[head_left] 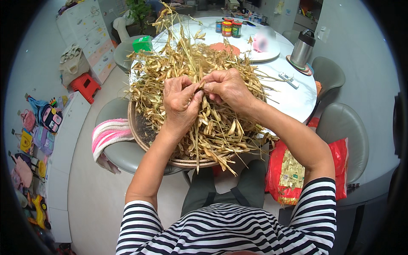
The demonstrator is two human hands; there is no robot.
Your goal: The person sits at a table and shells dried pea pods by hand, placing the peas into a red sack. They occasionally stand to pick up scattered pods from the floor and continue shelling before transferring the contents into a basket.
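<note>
A heap of dried bean plants (210,127) with tan pods and stalks fills a round woven tray (131,122) in front of me. Small dark beans (145,130) lie loose at the tray's left side. Over the middle of the heap, my left hand (182,101) and my right hand (227,86) meet at the fingertips. Between them they pinch a dry bean pod (201,85), mostly covered by the fingers. Long stalks stand up just behind the hands.
Behind the heap is a round white table (296,105) with jars (227,28), a remote control (288,79) and a steel vacuum flask (302,49). A pink-and-white towel (111,135) drapes over a grey chair (124,156) at left. A red bag (290,178) stands at right.
</note>
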